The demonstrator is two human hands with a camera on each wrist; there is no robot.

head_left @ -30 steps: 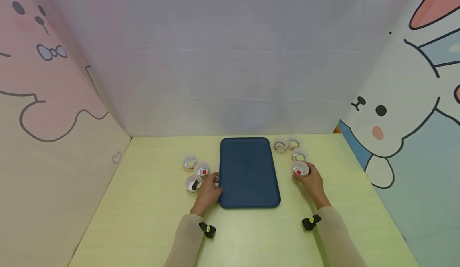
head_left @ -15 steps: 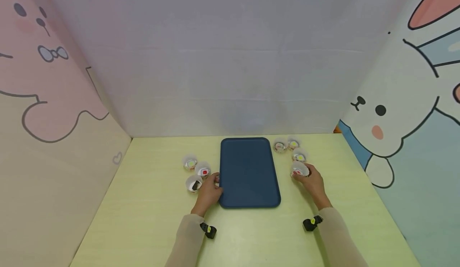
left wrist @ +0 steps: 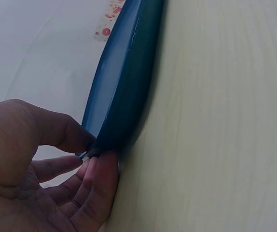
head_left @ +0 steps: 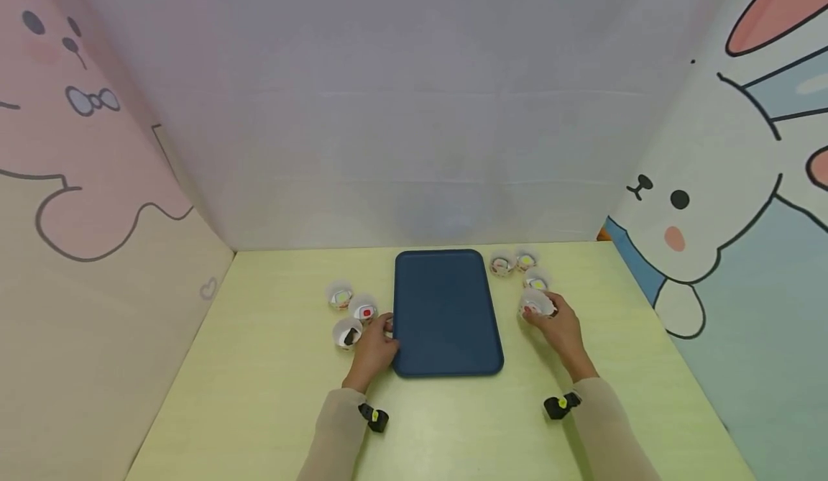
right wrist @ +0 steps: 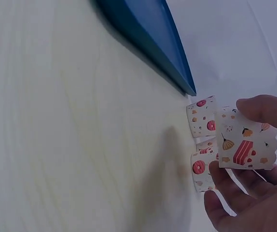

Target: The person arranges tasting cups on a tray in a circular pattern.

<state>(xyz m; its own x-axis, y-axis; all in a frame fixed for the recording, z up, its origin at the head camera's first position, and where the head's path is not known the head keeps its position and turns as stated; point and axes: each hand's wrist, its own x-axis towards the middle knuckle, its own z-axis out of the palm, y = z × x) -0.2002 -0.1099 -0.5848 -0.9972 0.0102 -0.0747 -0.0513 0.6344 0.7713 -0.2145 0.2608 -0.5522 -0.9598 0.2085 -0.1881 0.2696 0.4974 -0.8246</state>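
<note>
A pale wood-grained table [head_left: 440,431] is shown before a plain light backdrop [head_left: 414,107], flanked by a pink cartoon panel [head_left: 97,150] at left and a white-rabbit panel [head_left: 731,200] at right. A printed paper cup [right wrist: 244,140] is pinched between the thumb and fingers of the right hand [head_left: 561,326], beside the tray's right edge and apart from it; whether the table is touched by the cup cannot be told. The left edge of a dark blue tray [head_left: 446,315], lying in the middle of the table, is gripped by the left hand [head_left: 374,348], with the thumb placed at the rim. Beyond the held cup, three similar cups [head_left: 536,280] are grouped near the tray's far right corner. Three more [head_left: 339,295] are clustered left of the tray; in these, a red patch [head_left: 366,313] and a black piece [head_left: 351,336] are seen. Black devices [head_left: 374,418] are worn at both beige sleeves [head_left: 333,431].
</note>
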